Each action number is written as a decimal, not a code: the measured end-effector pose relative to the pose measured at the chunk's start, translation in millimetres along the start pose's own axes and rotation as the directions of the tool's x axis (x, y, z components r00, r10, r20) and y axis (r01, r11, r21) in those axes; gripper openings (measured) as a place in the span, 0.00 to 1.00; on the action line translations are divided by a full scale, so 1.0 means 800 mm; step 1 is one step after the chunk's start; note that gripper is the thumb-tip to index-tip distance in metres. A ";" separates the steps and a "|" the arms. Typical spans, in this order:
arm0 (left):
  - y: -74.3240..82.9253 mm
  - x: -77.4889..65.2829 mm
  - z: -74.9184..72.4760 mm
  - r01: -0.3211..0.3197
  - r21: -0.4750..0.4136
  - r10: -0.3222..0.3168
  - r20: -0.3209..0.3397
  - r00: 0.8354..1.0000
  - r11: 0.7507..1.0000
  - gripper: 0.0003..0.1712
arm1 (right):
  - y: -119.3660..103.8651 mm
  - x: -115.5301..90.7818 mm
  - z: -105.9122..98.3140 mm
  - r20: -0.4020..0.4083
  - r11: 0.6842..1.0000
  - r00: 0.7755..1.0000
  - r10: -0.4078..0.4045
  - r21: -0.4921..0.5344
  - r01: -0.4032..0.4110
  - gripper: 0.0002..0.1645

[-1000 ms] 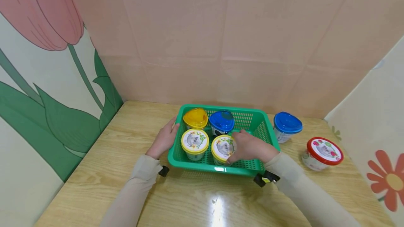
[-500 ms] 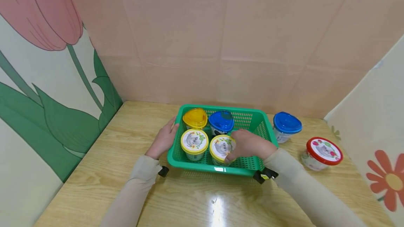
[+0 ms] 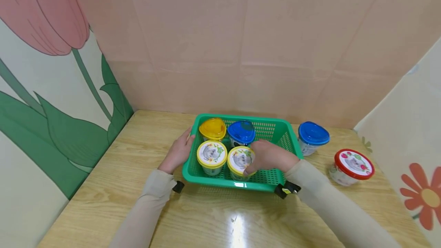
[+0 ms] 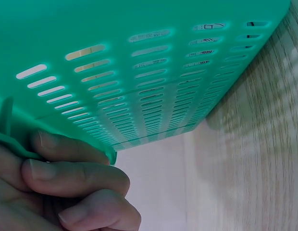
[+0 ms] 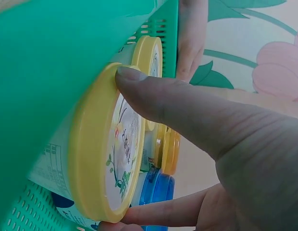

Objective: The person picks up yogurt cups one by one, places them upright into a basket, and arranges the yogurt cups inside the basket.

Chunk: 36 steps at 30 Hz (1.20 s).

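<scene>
A green plastic basket (image 3: pixel 206 180) stands on the table. My left hand (image 3: pixel 180 151) grips its left rim; in the left wrist view the fingers (image 4: pixel 77 178) curl under the rim. Inside, my right hand (image 3: pixel 272 157) holds a round yellow-lidded tub (image 3: pixel 240 160) at the front, thumb and fingers on opposite sides of the lid (image 5: pixel 91 149). Left of it sits another round yellow-lidded tub (image 3: pixel 211 154). Behind these two stand an orange-yellow-lidded tub (image 3: pixel 212 128) and a blue-lidded tub (image 3: pixel 241 132). The held tub's lower part is partly hidden by the basket wall.
Right of the basket, another blue-lidded tub (image 3: pixel 312 135) stands on the wooden table (image 3: pixel 113 186). Nearer the right side is a tub with a red-rimmed lid (image 3: pixel 355 165). A pink-covered wall (image 3: pixel 241 49) rises behind the table.
My right hand has moved slightly left with the round yellow-lidded tub, which is now closer to the other round one. The left hand stays at the basket's rim.
</scene>
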<state>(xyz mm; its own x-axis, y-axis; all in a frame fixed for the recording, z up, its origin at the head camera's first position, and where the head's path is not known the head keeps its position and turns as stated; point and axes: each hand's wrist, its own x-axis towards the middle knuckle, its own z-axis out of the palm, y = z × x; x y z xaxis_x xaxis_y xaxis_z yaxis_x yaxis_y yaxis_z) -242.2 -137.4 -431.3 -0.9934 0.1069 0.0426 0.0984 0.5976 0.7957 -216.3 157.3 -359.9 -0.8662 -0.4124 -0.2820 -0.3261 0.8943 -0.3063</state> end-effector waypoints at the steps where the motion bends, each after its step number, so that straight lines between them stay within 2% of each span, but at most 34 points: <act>1: 0.000 0.000 0.000 0.002 -0.002 -0.002 0.002 1.000 1.000 0.32 | -0.001 0.000 0.000 0.001 1.000 1.000 0.002 0.000 -0.002 0.37; 10: 0.000 -0.002 0.001 -0.002 0.000 0.002 -0.009 1.000 1.000 0.31 | -0.005 0.002 -0.001 0.007 0.999 0.999 0.034 -0.005 -0.034 0.35; 20: 0.000 -0.004 -0.001 -0.004 -0.017 0.004 -0.003 1.000 1.000 0.31 | -0.005 0.000 0.001 0.003 0.999 1.000 0.031 -0.025 -0.031 0.37; 36: -0.001 0.000 0.001 -0.021 0.008 0.021 -0.022 1.000 1.000 0.31 | -0.003 -0.002 -0.003 0.018 0.997 0.997 0.077 -0.023 -0.077 0.34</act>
<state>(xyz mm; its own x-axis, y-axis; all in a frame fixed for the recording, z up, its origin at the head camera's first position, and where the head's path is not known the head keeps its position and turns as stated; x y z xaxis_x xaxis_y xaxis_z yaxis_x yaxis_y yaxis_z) -242.3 -137.3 -432.2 -0.9922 0.1015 0.0727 0.1195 0.6019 0.7896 -215.0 156.3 -356.9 -0.8821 -0.3451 -0.3207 -0.2671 0.9271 -0.2629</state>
